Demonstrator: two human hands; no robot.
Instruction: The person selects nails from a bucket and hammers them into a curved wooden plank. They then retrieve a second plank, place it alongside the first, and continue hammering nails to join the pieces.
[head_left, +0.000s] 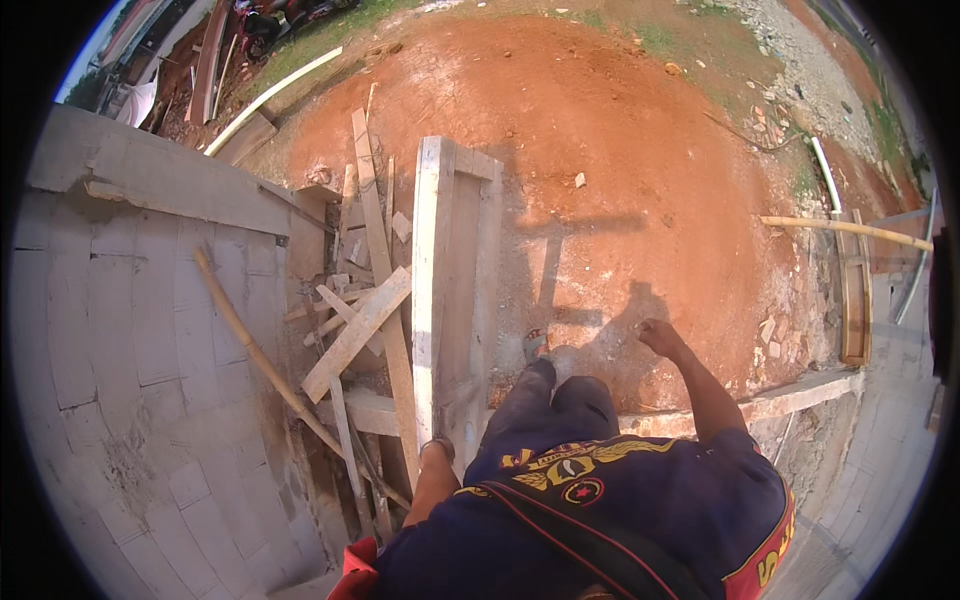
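My left hand is at the lower end of a long wooden formwork panel, its fingers at the pale edge board; the grip is partly hidden by my wrist. The panel has a trough-like shape with a short crosspiece near its far end. My right hand hangs over the red soil, away from the panel, with its fingers curled and nothing visible in it. My sandalled foot stands on the dirt just right of the panel.
Scrap boards lie piled left of the panel, beside a bamboo pole and a light block wall. A low concrete ledge runs by my legs. Broken bricks and another wooden frame are at the right.
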